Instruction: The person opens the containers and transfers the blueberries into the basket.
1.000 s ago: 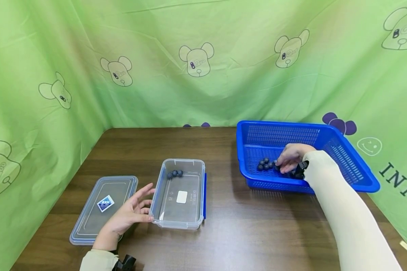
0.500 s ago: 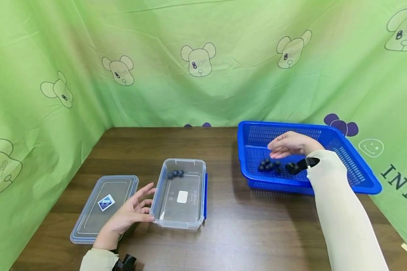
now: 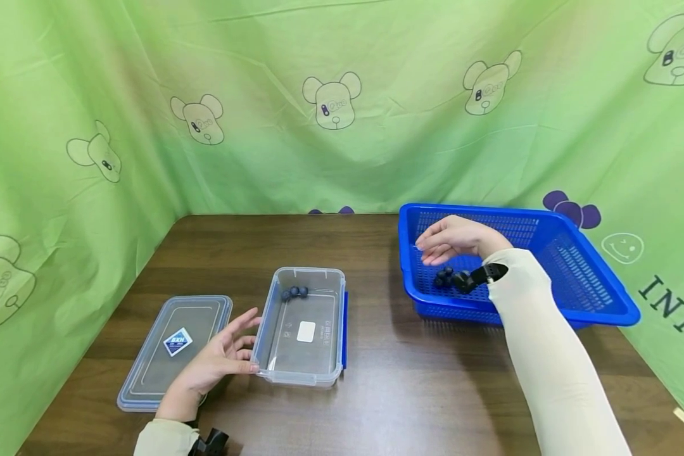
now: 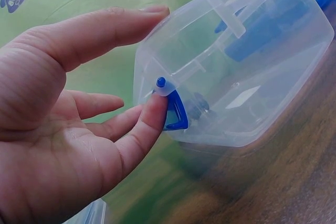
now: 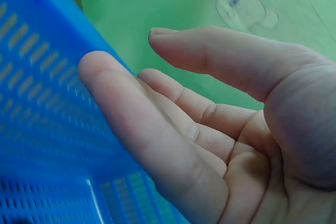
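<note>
Hands: two. The left hand [image 3: 216, 362] is relaxed and spread, with its thumb touching the near left corner of a clear container [image 3: 301, 379]; it steadies rather than clasps. The right hand [image 3: 457, 237] is above the left part of a blue basket [image 3: 576, 272], fingers loosely bent, thumb parted from the index finger, palm bare.

Berries: three dark ones [image 3: 294, 291] in the container, lying in a row near its far left corner. More dark berries [image 3: 443, 277] lie in a cluster in the basket; a black wrist camera [image 3: 473, 280] covers part, so their count cannot be told.

Containers: one. Baskets: one. Lids: one lid [image 3: 202, 316], lying left of the container, with one diamond sticker [image 3: 178, 342]. All rest on one wooden table [image 3: 405, 392].

View differences: the left wrist view shows a blue clip [image 4: 177, 113] touched by a fingertip, hidden from the head view. The right wrist view shows the right palm, which the head view conceals; whether the index finger meets the basket rim cannot be determined.
</note>
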Demonstrator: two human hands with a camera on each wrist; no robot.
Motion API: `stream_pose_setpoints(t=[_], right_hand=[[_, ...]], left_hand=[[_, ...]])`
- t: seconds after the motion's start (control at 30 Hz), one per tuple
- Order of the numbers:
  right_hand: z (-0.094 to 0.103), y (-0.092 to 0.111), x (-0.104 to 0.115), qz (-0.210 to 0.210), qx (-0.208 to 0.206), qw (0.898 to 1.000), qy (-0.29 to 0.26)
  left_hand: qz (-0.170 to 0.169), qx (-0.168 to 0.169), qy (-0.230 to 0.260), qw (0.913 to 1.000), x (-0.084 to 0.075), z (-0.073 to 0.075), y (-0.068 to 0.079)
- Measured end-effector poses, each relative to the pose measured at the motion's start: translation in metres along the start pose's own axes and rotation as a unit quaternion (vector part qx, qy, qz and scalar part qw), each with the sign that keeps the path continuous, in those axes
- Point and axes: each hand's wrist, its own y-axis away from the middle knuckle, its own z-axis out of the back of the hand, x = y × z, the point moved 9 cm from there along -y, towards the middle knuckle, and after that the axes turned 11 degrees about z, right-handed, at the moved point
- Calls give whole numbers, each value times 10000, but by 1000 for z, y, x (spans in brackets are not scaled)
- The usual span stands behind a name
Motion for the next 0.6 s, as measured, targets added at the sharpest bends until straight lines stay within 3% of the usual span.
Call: stream_pose_setpoints(t=[0.6], right_hand=[[-98, -58, 31, 282, 706, 9971, -87]], left_hand=[[13, -27, -5, 10000, 0, 0, 1]])
